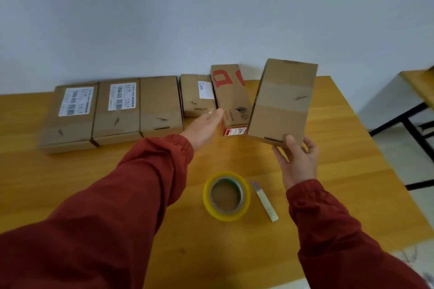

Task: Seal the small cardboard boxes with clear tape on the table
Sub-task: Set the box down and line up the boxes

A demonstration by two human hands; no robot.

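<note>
A plain box (284, 101) is held up at the right, tilted, its near end pinched in the right hand (297, 162): thumb on top, fingers curled underneath, a firm grip. The left hand (204, 128) is stretched out flat and loose, nothing held, fingertips at the side of the red-print box (231, 98) in the far row. Tape (226, 196) and a knife (264, 200) are lying near, on the worktop (141, 195). The plain box is judged light and stiff but hollow, so its walls may be dented if squeezed. It is best taken by edges and corners, the flap seam left free for taping.
</note>
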